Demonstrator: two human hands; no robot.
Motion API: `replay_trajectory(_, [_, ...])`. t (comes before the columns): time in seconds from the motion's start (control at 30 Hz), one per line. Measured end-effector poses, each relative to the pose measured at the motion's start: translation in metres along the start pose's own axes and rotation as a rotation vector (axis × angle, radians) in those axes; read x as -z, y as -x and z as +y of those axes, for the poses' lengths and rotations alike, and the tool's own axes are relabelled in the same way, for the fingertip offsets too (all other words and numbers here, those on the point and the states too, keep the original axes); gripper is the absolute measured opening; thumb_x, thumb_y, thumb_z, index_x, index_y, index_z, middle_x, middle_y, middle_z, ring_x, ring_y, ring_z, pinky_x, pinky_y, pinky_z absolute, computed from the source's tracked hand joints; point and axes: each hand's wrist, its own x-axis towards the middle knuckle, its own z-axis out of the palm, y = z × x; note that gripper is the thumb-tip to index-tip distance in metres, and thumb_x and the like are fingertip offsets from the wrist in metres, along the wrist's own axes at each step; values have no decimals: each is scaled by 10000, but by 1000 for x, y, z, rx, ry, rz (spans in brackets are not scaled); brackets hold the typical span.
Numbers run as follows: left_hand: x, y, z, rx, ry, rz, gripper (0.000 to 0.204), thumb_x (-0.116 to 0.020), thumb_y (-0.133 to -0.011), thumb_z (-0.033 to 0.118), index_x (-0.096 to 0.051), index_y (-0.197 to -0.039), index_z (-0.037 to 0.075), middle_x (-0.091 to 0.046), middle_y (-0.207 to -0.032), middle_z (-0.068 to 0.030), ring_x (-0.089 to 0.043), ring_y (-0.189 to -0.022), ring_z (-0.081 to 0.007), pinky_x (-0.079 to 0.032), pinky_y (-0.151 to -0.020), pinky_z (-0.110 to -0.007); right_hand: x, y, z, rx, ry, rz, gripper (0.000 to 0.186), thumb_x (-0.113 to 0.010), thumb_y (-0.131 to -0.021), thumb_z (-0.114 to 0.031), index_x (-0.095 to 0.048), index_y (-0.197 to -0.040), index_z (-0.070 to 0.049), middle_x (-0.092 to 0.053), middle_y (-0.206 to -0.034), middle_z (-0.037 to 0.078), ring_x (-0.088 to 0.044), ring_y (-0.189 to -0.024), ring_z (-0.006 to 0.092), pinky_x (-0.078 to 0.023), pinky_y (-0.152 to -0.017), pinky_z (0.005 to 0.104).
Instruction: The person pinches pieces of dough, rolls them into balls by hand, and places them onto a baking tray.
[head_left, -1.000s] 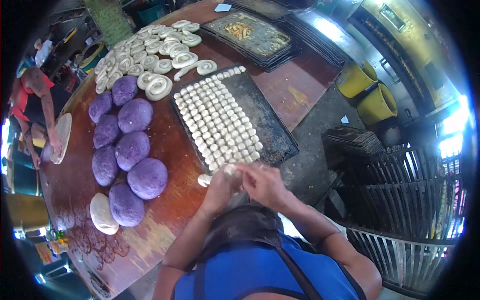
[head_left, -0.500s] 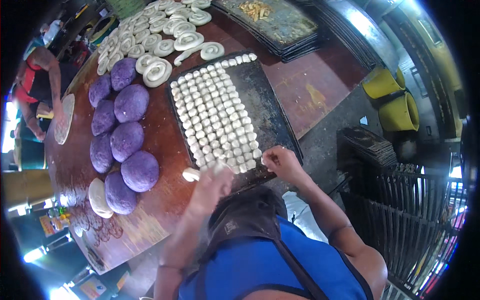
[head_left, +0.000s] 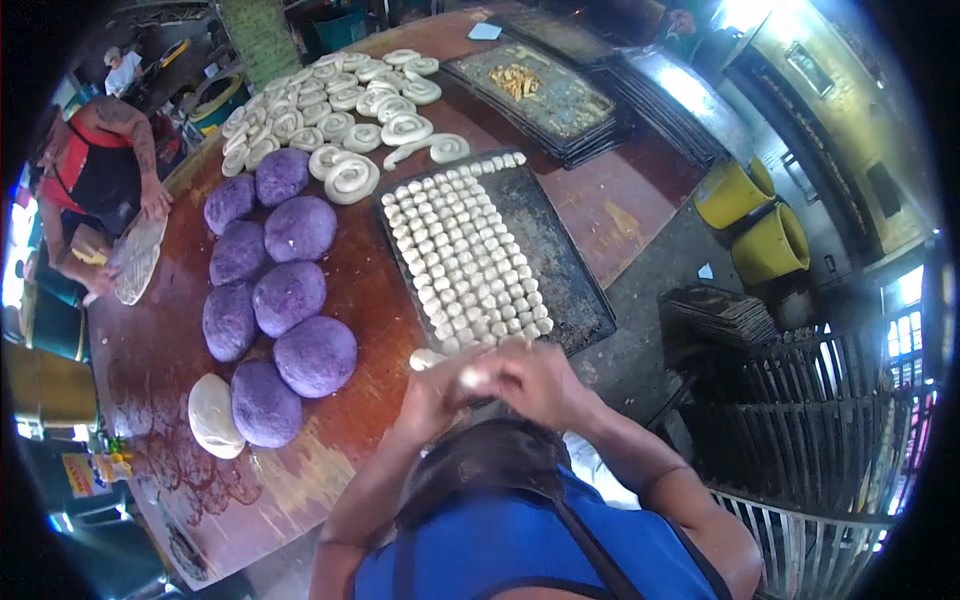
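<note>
Your right hand has come back from the tray to meet your left hand; both now pinch one small dough piece between them, just below the tray's near edge.

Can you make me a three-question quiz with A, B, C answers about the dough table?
1. Where do the small white dough pieces lie?
A. on the dark tray
B. on the floor
C. in a yellow bucket

2. What colour are the big dough balls?
A. green
B. purple
C. orange

3. How are the left hand and right hand placed?
A. far apart
B. flat on the tray
C. together around a bit of white dough

Answers: 1 A, rows fill the tray. 2 B, all but one look purple. 3 C, the hands meet at the dough.
</note>
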Motion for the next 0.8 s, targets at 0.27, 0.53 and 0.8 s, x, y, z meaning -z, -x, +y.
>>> replay_trajectory(0.27, [-7,-22,-39,378,738,233,227,-475,-943,95,-556,-1133,1,-612,-1038,-79,-571,-893,-126,-470,-713,-251,-31,-50,30,92,155,351,212,-638,-854,-145,-636,-1036,-36,-640,-732,143,-628,-555,274,-494,-511,386])
replay_trajectory(0.53, [44,-92,3,311,951,688,154,-469,-948,143,-569,-880,47,-522,-656,-15,-462,-557,-83,-385,-511,-246,41,-121,129,-10,-388,-183,180,-720,-816,-143,-621,-769,-1,-640,-666,75,-597,-578,113,-444,-482,303])
replay_trajectory(0.8, [-8,-100,-13,682,744,604,171,-515,-950,180,-610,-970,40,-533,-623,-9,-479,-553,-84,-373,-492,-217,37,-251,312,-93,295,196,311,-706,-821,-194,-625,-1063,-16,-653,-961,207,-655,-826,330,-519,-695,402])
